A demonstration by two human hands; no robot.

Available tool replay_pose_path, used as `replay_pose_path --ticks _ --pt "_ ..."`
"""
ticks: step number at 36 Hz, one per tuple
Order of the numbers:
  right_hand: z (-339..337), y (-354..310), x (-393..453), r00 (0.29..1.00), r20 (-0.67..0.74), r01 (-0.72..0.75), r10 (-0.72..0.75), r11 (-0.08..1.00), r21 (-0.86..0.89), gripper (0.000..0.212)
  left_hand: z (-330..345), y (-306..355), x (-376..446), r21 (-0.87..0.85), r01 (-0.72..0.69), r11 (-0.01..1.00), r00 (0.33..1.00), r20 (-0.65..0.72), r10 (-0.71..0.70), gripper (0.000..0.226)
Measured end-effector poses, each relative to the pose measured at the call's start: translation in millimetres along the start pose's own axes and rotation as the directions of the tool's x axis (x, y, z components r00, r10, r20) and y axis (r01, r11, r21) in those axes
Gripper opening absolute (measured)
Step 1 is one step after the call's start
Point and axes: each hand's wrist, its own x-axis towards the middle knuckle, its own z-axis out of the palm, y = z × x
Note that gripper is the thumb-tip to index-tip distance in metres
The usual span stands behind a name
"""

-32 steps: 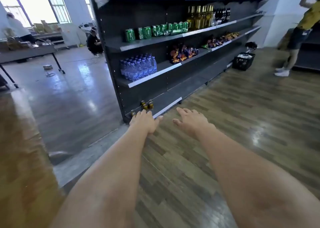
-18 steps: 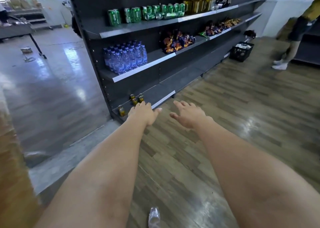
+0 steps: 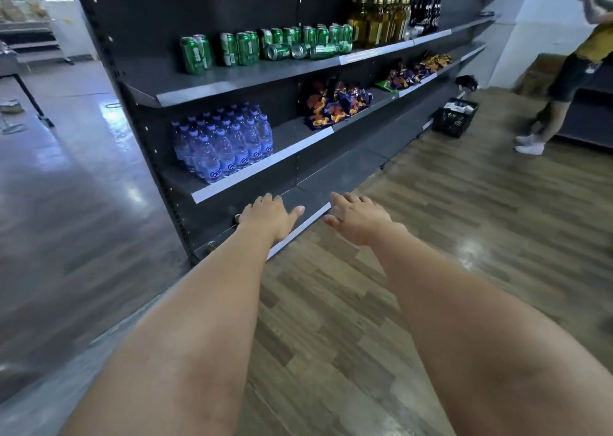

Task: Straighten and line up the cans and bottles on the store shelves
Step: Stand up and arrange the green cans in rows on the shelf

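Note:
Both my arms stretch forward toward a dark store shelving unit (image 3: 232, 80). My left hand (image 3: 270, 218) hovers open over the bottom shelf's front edge, hiding most of some small gold-capped bottles (image 3: 211, 245) there. My right hand (image 3: 360, 218) is open beside it, holding nothing. Green cans (image 3: 245, 49) stand on an upper shelf, and a few green cans lie on their sides (image 3: 300, 51). Clear water bottles (image 3: 225, 143) are grouped one shelf lower. Tall yellow bottles (image 3: 381, 17) and dark bottles (image 3: 426, 12) stand further right.
Snack bags (image 3: 335, 103) lie on the middle shelf to the right. A black crate (image 3: 454, 117) sits on the wooden floor by the shelf's far end. A person (image 3: 570, 70) stands at the far right. A table (image 3: 20, 70) stands at the far left.
The view has closed in on the shelves. Both hands have come nearer the bottom shelf, and my left hand now covers most of the small bottles.

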Motion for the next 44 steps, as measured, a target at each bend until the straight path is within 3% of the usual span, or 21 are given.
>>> replay_pose_path --ticks 12,22,33,44 --pt "-20 49 159 1.0 0.024 0.009 -0.011 0.998 0.069 0.064 -21 25 159 0.026 0.003 1.0 1.0 0.028 -0.004 0.074" --pt "-62 126 319 0.997 0.008 0.071 -0.072 0.997 0.016 0.066 -61 75 313 -0.056 0.088 0.995 0.995 -0.04 -0.09 0.07" --pt "-100 162 469 0.983 -0.003 0.183 -0.183 0.983 -0.021 0.065 -102 97 449 -0.054 0.163 0.985 0.982 -0.088 -0.167 0.07" --pt "-133 171 623 0.98 -0.053 0.189 -0.191 0.981 -0.031 0.067 -155 86 595 0.002 0.089 0.996 0.961 -0.262 -0.086 0.067"
